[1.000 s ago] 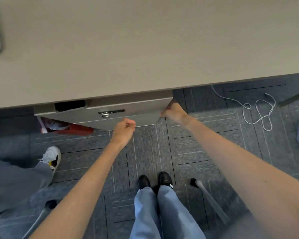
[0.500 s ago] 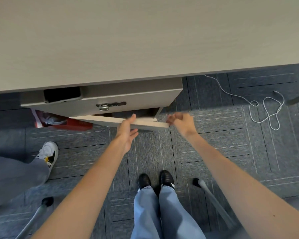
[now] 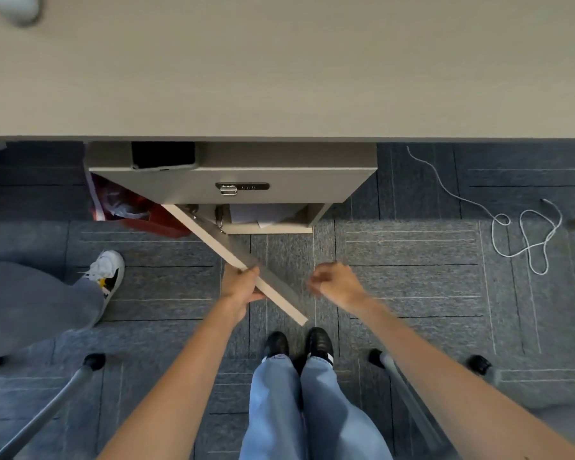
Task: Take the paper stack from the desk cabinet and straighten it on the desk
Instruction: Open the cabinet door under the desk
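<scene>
A grey desk cabinet (image 3: 279, 180) hangs under the beige desk (image 3: 279, 68). Its lower door (image 3: 233, 257) is swung open toward me, hinged on the left. My left hand (image 3: 239, 287) grips the door's top edge near its free end. Inside the open compartment lies a white paper stack (image 3: 263, 214), partly hidden by the drawer front above it. My right hand (image 3: 336, 285) hovers to the right of the door, fingers loosely curled, holding nothing.
A combination lock (image 3: 242, 187) sits on the drawer front. A red bin with a bag (image 3: 140, 210) stands left of the cabinet. Another person's leg and sneaker (image 3: 103, 273) are at left. A white cord (image 3: 525, 237) lies on the carpet at right. Chair legs (image 3: 399, 380) flank my feet.
The cabinet door has swung from shut to wide open. My left hand has taken hold of its edge, and my right hand has let go and drawn back.
</scene>
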`<state>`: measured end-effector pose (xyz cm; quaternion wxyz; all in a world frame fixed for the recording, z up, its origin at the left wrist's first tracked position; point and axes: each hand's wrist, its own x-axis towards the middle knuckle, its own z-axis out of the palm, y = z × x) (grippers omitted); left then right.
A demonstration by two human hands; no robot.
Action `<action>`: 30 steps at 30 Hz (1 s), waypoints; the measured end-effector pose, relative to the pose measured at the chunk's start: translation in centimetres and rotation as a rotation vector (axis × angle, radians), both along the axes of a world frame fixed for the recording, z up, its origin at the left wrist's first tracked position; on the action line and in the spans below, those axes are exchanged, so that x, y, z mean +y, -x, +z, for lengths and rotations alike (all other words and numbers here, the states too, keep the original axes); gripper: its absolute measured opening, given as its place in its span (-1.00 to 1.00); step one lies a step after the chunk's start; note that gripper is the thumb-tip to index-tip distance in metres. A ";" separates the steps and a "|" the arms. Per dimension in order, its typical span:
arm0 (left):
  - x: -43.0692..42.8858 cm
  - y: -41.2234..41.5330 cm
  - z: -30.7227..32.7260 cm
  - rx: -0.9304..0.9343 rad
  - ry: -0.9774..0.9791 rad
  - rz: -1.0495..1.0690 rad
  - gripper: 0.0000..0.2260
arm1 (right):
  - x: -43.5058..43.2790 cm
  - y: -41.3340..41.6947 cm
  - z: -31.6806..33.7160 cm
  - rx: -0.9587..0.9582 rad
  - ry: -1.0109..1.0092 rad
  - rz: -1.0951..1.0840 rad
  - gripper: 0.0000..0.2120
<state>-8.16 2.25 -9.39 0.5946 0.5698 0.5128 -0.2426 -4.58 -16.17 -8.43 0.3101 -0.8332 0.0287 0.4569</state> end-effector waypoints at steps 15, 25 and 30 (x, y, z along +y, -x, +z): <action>10.8 9.0 2.3 0.053 -0.664 -0.759 -0.79 | 7.0 4.9 0.9 -0.084 0.011 0.014 -0.87; 13.4 10.8 2.7 -0.118 -0.812 -0.851 -0.62 | 9.9 7.4 1.0 -0.098 -0.011 -0.003 -0.86; 11.8 10.5 3.0 -0.543 -1.086 -1.094 -0.20 | 10.0 7.4 0.5 -0.111 -0.028 -0.032 -0.94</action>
